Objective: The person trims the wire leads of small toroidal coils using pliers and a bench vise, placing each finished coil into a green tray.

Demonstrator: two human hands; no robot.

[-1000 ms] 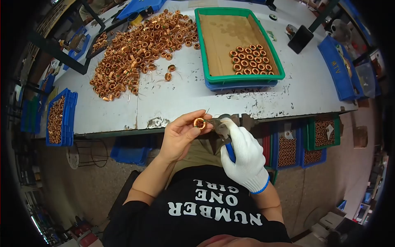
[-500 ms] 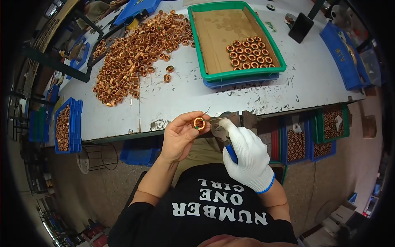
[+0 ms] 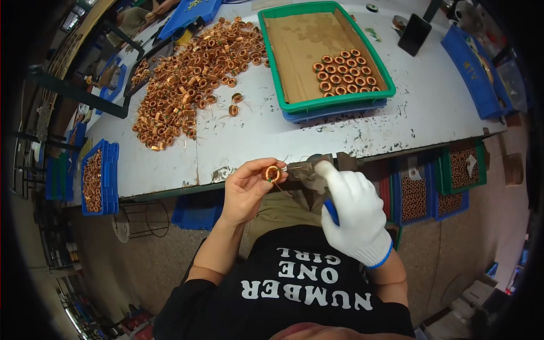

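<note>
My left hand (image 3: 246, 190), bare, pinches a copper-wound ring coil (image 3: 272, 173) between thumb and fingers, just off the table's front edge. Thin wire ends stick out from the coil, one upward and one down toward my lap. In my right hand (image 3: 354, 209), which wears a white knitted glove with a blue cuff, is a pair of pliers with a blue handle (image 3: 331, 212). Their metal head (image 3: 309, 173) points left at the coil, a small distance from it. Whether the jaws grip a wire is too small to tell.
A large pile of ring coils (image 3: 187, 79) covers the table's left part. Neat rows of coils lie in a cardboard-lined green tray (image 3: 277, 85). A dark metal fixture (image 3: 344, 161) sits at the table edge. Blue bins of coils (image 3: 110, 187) flank me; a phone (image 3: 415, 35) stands back right.
My right hand with the pliers has moved right and slightly down. The coil has turned a little in my left hand, and a wire end now hangs below it.
</note>
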